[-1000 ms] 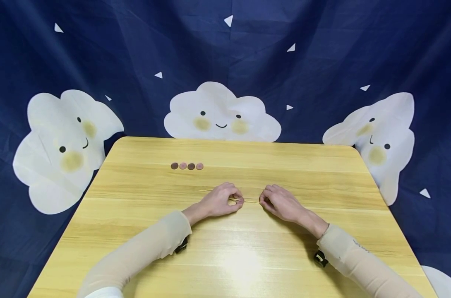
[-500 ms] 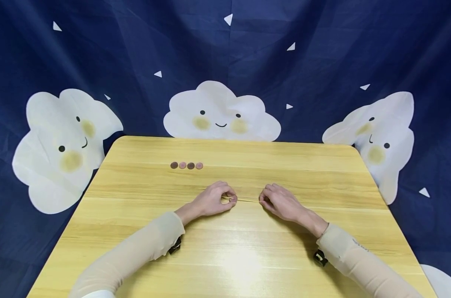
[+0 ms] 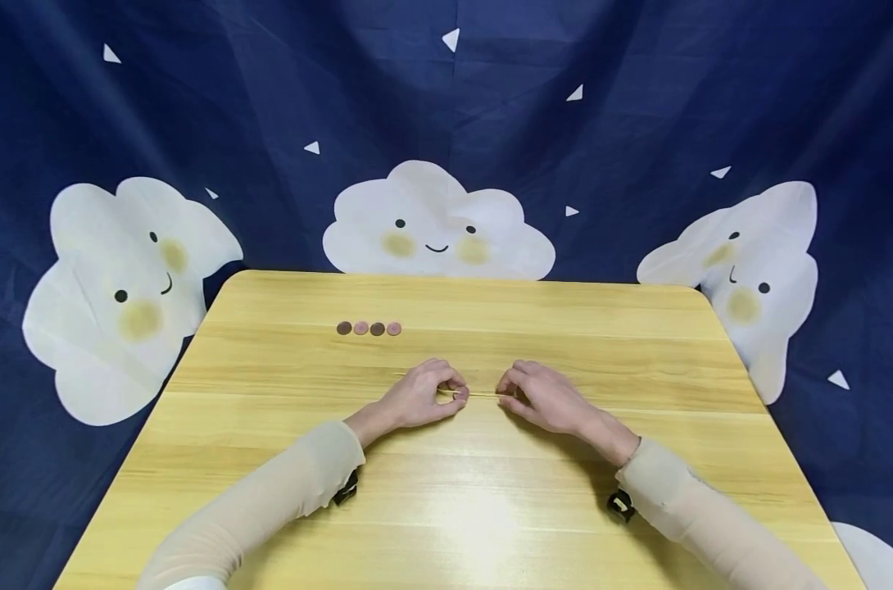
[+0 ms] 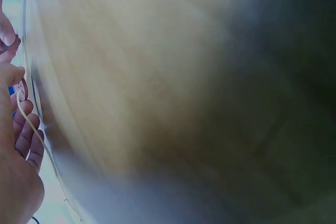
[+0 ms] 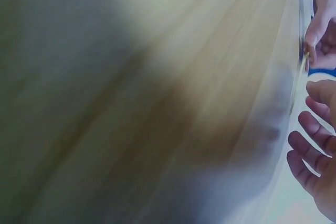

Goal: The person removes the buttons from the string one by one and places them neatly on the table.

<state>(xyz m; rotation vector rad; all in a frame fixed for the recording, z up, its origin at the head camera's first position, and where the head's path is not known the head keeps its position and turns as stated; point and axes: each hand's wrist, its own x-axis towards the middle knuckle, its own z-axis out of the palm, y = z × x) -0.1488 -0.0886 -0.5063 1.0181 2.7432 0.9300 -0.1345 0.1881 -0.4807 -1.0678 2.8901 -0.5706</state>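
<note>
My left hand [image 3: 415, 396] pinches a pinkish-brown button [image 3: 460, 394] between thumb and forefinger, with a thin yellow cord [image 3: 483, 394] at it. In the left wrist view, small holes show in the button [image 4: 20, 86], and the cord [image 4: 38, 132] trails down past the curled fingers. Just to the right, my right hand [image 3: 544, 397] has its fingertips at the cord's other stretch. The right wrist view shows that hand [image 5: 320, 145] with thumb and fingers apart and the cord [image 5: 300, 80] running beyond them.
Dark and pink buttons [image 3: 377, 329] lie in a short row farther back on the wooden table [image 3: 269, 385]. Behind the table's far edge hangs a dark blue curtain [image 3: 609, 164] with cloud prints. A black wrist device [image 3: 620, 506] sits under the right sleeve.
My left hand has shifted left with the button, baring more cord, and then stays put. In the last half second my right hand has moved left along the cord and loosened its fingers.
</note>
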